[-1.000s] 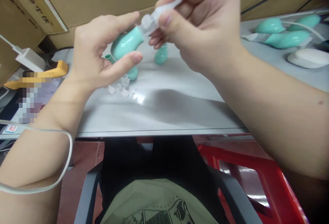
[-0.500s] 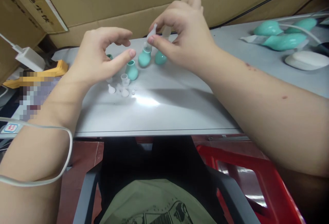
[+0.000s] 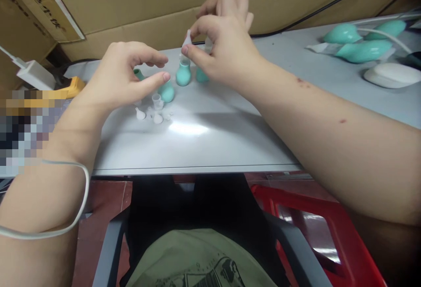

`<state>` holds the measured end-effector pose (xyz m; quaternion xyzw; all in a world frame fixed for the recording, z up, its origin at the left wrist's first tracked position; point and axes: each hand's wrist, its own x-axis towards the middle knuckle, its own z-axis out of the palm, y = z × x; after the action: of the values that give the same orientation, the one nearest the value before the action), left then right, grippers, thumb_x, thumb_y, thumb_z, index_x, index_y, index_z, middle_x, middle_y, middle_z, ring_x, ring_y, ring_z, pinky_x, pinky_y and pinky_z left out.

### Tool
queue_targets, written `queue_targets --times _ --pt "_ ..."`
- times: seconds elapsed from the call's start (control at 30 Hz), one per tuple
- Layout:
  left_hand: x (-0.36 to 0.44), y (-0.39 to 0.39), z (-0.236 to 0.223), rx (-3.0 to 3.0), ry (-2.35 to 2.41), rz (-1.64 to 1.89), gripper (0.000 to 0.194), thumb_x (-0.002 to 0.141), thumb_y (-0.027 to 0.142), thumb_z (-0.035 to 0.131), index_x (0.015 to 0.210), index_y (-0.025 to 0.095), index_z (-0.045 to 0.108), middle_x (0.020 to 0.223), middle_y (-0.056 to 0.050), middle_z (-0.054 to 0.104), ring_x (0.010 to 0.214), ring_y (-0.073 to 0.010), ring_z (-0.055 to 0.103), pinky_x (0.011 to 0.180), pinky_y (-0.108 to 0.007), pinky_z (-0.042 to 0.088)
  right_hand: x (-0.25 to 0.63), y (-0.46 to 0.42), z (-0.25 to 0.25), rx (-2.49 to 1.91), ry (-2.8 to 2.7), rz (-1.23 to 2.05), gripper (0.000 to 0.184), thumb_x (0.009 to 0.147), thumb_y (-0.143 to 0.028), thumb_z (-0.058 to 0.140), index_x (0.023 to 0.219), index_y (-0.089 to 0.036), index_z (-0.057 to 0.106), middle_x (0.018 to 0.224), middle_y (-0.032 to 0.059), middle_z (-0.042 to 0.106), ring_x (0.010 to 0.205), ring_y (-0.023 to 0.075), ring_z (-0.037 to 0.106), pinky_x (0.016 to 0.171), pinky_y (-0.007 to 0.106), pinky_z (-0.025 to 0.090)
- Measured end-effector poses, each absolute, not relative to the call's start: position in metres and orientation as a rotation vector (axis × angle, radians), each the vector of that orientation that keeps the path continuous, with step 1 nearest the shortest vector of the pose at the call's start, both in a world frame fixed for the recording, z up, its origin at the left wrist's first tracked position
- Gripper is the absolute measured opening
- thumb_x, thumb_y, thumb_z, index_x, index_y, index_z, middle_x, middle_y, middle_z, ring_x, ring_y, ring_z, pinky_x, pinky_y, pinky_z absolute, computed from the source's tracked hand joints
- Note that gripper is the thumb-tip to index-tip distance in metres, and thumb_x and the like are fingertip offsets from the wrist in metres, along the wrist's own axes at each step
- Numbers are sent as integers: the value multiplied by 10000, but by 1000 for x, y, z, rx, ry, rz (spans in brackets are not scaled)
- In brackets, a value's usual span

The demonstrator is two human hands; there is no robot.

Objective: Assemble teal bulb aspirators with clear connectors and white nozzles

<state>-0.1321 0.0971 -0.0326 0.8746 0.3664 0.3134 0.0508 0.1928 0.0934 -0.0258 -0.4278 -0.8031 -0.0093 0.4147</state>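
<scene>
My right hand [image 3: 226, 37] pinches a pale, pointed nozzle tip [image 3: 187, 40] between thumb and index finger. The tip stands upright over the clear collar [image 3: 184, 60] of a teal rubber bulb [image 3: 183, 76]; whether they touch I cannot tell. Partly behind that hand is a second teal bulb [image 3: 201, 75]. My left hand [image 3: 126, 69] hovers with thumb and fingers apart, holding nothing. Close to its thumb is an open-necked teal bulb [image 3: 167, 93], and another bulb [image 3: 138, 74] shows behind the hand. Below lie a small clear cup [image 3: 158, 101] and a white nozzle tip [image 3: 140, 114].
Several tiny white parts [image 3: 158, 119] lie near the cup. At the right of the table [image 3: 197, 155] are more teal bulbs [image 3: 342, 34] and a white mouse-shaped object [image 3: 391, 75]. A cardboard wall [image 3: 148, 6] closes the back. A white cable [image 3: 86, 190] crosses my left forearm.
My right hand has shifted left, and the nozzle tip has gone from tilted to more upright over the bulb. The left hand has barely moved and stays open.
</scene>
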Motion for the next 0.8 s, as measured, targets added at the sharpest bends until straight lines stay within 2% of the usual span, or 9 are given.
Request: queue_targets --times 0.07,0.13,0.2,0.27,0.4,0.5,0.6,0.7,0.8 --pt "-132 98 -29 2688 1091 951 762 897 863 1102 1430 334 972 1383 -114 960 1114 -422 791 840 -612 735 191 92 -27 -1069 -2040 -39 281 1025 -90 1011 1159 -280 854 1698 123 785 1617 497 614 1344 713 508" --pt "-132 95 -27 2698 1091 950 739 939 911 1058 1416 353 970 1364 -101 964 1100 -417 789 859 -616 721 192 89 -27 -1067 -2028 -69 417 971 -62 1011 1290 -288 866 1722 139 782 1639 515 626 1344 708 524" --pt "-132 91 -26 2680 1138 964 774 957 967 1019 1418 346 967 1372 -99 962 1114 -424 789 941 -654 705 196 86 -26 -1056 -1990 -109 610 905 -38 1002 1434 -300 848 1746 144 781 1647 519 638 1345 697 537" --pt "-132 85 -25 2655 1197 971 800 991 994 971 1434 329 963 1403 -110 957 1139 -432 795 1028 -684 679 202 82 -26 -997 -1942 -155 663 875 -39 968 1467 -306 831 1727 136 794 1630 501 663 1382 696 518" --pt "-128 71 -16 2683 1137 929 692 1034 891 1005 1445 336 961 1399 -78 962 1077 -371 804 987 -619 672 214 77 -24 -756 -1944 -186 324 945 -130 922 1208 -292 825 1526 151 846 1510 482 753 1431 733 461" --pt "-112 45 1 2684 1088 914 606 976 790 1084 1386 353 992 1244 -67 979 1022 -353 798 889 -561 661 217 72 -26 -540 -2119 -75 70 1113 -259 824 1082 -308 786 1261 100 883 1304 405 826 1341 665 559" --pt "-91 13 21 2525 1262 830 363 1078 660 970 1174 312 1001 1144 -79 958 1033 -313 786 829 -460 597 215 64 -30 -341 -2312 85 192 1201 -262 670 1074 -284 813 1048 51 872 1086 304 836 1170 531 652" --pt "-78 -8 36 2491 1234 740 235 1010 568 973 964 339 949 863 -22 841 804 -243 664 712 -430 472 212 58 -35 -253 -2472 212 238 1194 -190 666 1083 -245 869 1046 39 883 1046 242 813 1016 415 637" --pt "-77 -14 43 2457 1264 615 192 962 502 979 889 331 930 733 14 729 691 -209 554 640 -418 382 210 56 -40 -239 -2588 242 234 1175 -143 713 1118 -231 921 1062 25 886 1051 226 792 967 385 600"
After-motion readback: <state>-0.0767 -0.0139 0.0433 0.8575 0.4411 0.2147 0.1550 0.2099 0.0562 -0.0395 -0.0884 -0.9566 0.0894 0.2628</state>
